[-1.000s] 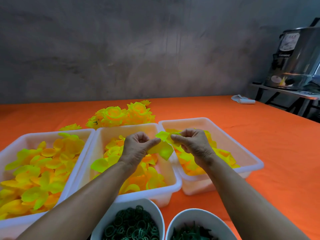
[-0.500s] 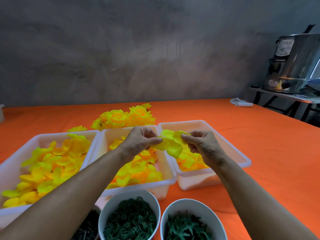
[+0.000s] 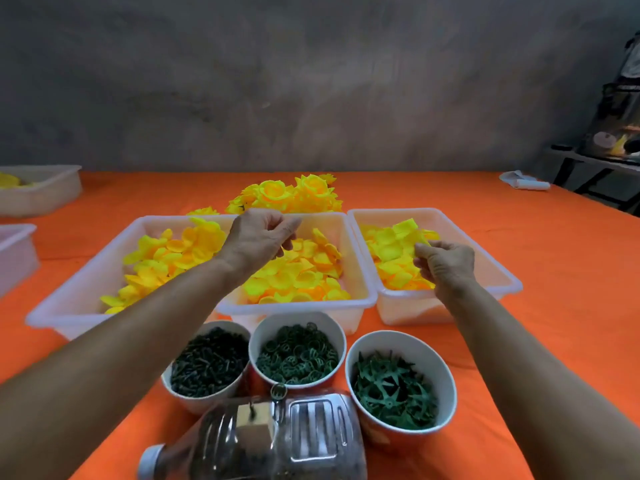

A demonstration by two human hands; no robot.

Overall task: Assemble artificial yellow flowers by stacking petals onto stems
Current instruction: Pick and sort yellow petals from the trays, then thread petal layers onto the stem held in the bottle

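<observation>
We see a table [image 3: 554, 258] covered in bright orange cloth, running back to a rough, mottled grey wall [image 3: 311, 81]. At the far right a dark metal stand [image 3: 588, 168] holds blurred gear we cannot make out, and a small white roll [image 3: 526, 181] lies on the cloth near that corner.

Three white plastic trays sit side by side, touching. The left tray [image 3: 69, 306] and middle tray [image 3: 360, 271] hold rounded yellow-orange petals [image 3: 298, 271]; the right tray [image 3: 502, 271] holds paler, squarer yellow petals [image 3: 391, 244]. Behind them lies a heap of finished yellow flowers [image 3: 294, 195]. Two more trays show at the left edge.

In front of the trays stand three white bowls: dark stems [image 3: 207, 365], green rings [image 3: 298, 355] and green star-shaped calyxes [image 3: 391, 386]. A clear plastic bottle [image 3: 277, 441] lies on its side nearest us.

The left hand [image 3: 259, 237] hovers over the middle tray, fingers curled inward; whether its grip has anything in it we cannot tell. The right hand [image 3: 446, 261] is down in the right tray, thumb and fingers pinched together among the pale petals, though we cannot tell whether one is actually caught in the grip.
</observation>
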